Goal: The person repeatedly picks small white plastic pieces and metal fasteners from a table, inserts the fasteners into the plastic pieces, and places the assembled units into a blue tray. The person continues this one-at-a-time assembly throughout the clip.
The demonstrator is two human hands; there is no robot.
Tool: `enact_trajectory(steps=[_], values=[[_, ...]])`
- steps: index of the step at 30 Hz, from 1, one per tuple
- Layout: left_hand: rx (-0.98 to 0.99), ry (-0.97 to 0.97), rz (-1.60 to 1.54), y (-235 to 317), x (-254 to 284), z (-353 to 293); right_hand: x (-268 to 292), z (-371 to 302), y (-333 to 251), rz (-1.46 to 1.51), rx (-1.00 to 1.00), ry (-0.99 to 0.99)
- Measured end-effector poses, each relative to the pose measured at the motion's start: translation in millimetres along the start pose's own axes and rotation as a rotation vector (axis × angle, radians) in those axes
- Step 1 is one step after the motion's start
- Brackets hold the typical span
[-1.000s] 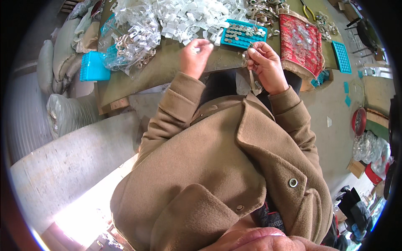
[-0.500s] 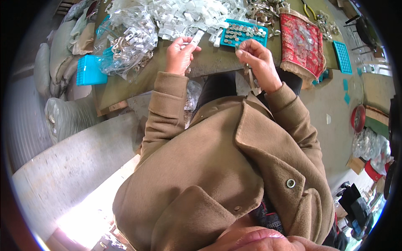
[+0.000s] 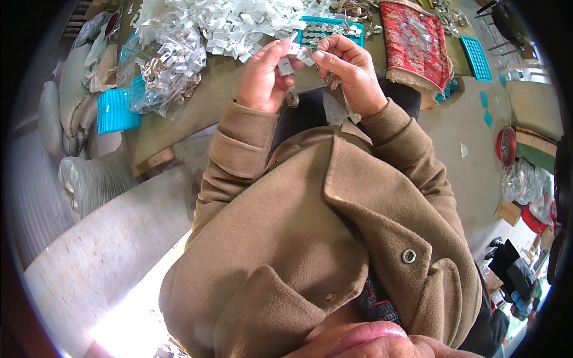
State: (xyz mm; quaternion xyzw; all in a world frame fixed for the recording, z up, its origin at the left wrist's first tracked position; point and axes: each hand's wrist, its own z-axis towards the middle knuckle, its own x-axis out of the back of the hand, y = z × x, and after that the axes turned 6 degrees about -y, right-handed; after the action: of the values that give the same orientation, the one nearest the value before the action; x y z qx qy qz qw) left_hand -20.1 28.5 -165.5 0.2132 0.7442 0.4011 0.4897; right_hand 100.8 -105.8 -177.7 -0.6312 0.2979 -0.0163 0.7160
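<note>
My left hand (image 3: pixel 262 77) is closed on small white plastic tags (image 3: pixel 285 67), which stick out past its fingertips. Below its fingers hangs a small brownish tangle (image 3: pixel 291 98); what holds it up is hidden. My right hand (image 3: pixel 353 74) is closed in a pinch, close to the left. From it dangles a thin brownish bundle of strands (image 3: pixel 332 81), cord or chain, I cannot tell which. Another white tag (image 3: pixel 305 56) sits between the two hands. Just behind them is a blue tray (image 3: pixel 360 40) with rows of round silvery pieces.
A big heap of white tags (image 3: pixel 233 27) covers the far table. Left of it lies a clear bag of tags and strands (image 3: pixel 173 65) beside stacked blue trays (image 3: pixel 116 113). To the right are a red patterned cloth (image 3: pixel 416 48) and another blue tray (image 3: pixel 476 58).
My left hand has come in toward the right hand, and white tags now show between them. The whole view has shifted slightly left.
</note>
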Motion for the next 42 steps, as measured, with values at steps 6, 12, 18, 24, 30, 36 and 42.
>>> enact_trajectory(steps=[6, 12, 18, 24, 30, 36, 42], values=[[-0.097, 0.051, 0.122, -25.4, -14.3, 3.2, 7.8, -2.6, 5.6, 0.151, 0.033, 0.058], [-0.192, 0.074, 0.169, -25.6, -11.6, 5.3, 3.5, -3.1, 10.7, 0.232, -0.013, 0.079], [-0.227, 0.073, 0.191, -27.3, -10.8, 6.1, 5.0, -2.5, 10.6, 0.206, -0.01, 0.036], [-0.144, 0.065, 0.219, -23.5, -4.1, 8.1, 5.2, 0.1, 8.6, 0.169, -0.062, 0.024], [-0.247, 0.103, 0.394, -28.8, -7.7, 7.2, 10.3, 1.9, 4.5, 0.152, -0.13, -0.009], [-0.324, 0.12, 0.642, -32.6, -15.6, 7.9, 12.3, 5.7, 4.0, 0.032, -0.102, 0.044], [-0.155, 0.169, 0.458, -31.7, -16.4, 5.7, 12.6, 3.7, 11.6, -0.161, -0.038, 0.09]])
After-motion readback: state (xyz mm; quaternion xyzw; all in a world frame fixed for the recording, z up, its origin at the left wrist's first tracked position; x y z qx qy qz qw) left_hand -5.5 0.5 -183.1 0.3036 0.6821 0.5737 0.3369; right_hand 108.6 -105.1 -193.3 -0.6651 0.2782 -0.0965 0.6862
